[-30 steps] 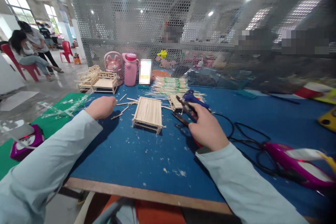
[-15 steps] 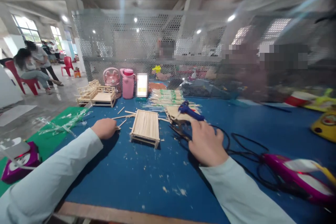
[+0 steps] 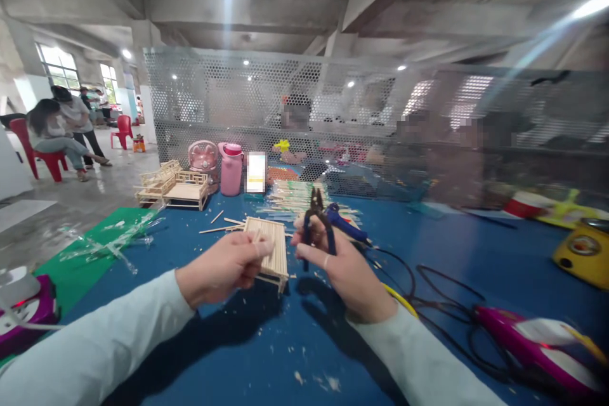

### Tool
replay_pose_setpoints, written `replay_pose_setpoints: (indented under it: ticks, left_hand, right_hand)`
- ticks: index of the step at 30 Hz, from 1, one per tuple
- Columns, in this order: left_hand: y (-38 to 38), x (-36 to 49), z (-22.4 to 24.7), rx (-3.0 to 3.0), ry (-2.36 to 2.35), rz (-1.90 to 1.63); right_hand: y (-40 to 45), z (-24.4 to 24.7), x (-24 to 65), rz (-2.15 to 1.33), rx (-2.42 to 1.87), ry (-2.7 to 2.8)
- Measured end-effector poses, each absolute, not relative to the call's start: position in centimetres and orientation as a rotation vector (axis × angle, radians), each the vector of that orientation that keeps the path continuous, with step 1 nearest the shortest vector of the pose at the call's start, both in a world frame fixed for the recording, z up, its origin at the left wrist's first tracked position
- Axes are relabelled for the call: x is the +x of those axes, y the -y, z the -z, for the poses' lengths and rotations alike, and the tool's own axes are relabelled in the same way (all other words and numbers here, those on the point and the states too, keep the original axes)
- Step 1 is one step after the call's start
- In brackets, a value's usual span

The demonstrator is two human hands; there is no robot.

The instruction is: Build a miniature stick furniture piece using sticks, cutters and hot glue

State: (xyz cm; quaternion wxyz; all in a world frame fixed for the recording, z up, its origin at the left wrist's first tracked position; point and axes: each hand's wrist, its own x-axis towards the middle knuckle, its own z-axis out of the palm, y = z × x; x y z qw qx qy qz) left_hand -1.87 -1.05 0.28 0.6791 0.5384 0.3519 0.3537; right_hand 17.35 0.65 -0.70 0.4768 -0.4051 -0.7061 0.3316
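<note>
My left hand [image 3: 228, 266] is closed in a pinch on a short wooden stick [image 3: 258, 236], mostly hidden by the fingers. It hovers over the left side of a small stick-built table [image 3: 278, 247], covering part of its slatted top. My right hand [image 3: 352, 273] grips dark-handled pliers [image 3: 316, 222], raised with the jaws pointing up, just right of the little table. Behind that hand lies a blue glue gun [image 3: 347, 223]. Loose sticks [image 3: 221, 228] are scattered left of the small table.
Bundled sticks [image 3: 297, 196] lie at the back before a perforated metal screen [image 3: 238, 95]. Stick-built furniture [image 3: 185, 190], a pink jug [image 3: 231, 171] and a lit phone [image 3: 255, 171] stand back left. Black cables [image 3: 442, 285] run to a purple power strip [image 3: 537, 349] at right.
My right hand has picked up the pliers from beside the glue gun and lifted them upright. My left hand has moved right, over the small table. The view has tilted up.
</note>
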Motion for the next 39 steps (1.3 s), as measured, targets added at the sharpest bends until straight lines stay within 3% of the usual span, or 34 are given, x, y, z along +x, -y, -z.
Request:
replay_pose_setpoints:
  ticks: [4,18,30,35,39]
  left_hand:
    - [2.0,0.3,1.4,1.118,-0.705,-0.779]
    - [2.3,0.2,3.6,0.901,-0.632,-0.724]
    - [3.3,0.1,4.0,0.726,-0.698,-0.706]
    - [3.1,-0.1,4.3,0.938,-0.630,-0.732]
    - [2.9,-0.3,4.0,0.961,-0.682,-1.002]
  right_hand:
    - [0.2,1.2,15.9,-1.000,-0.856,1.699]
    - [1.4,2.3,16.6,-0.935,-0.923,1.696]
    - [1.6,3.2,16.1,-1.142,-0.882,1.562]
    - [1.3,3.3,16.4,-0.942,-0.903,1.818]
    - [0.8,1.8,17.9,-0.332,-1.076,2.004]
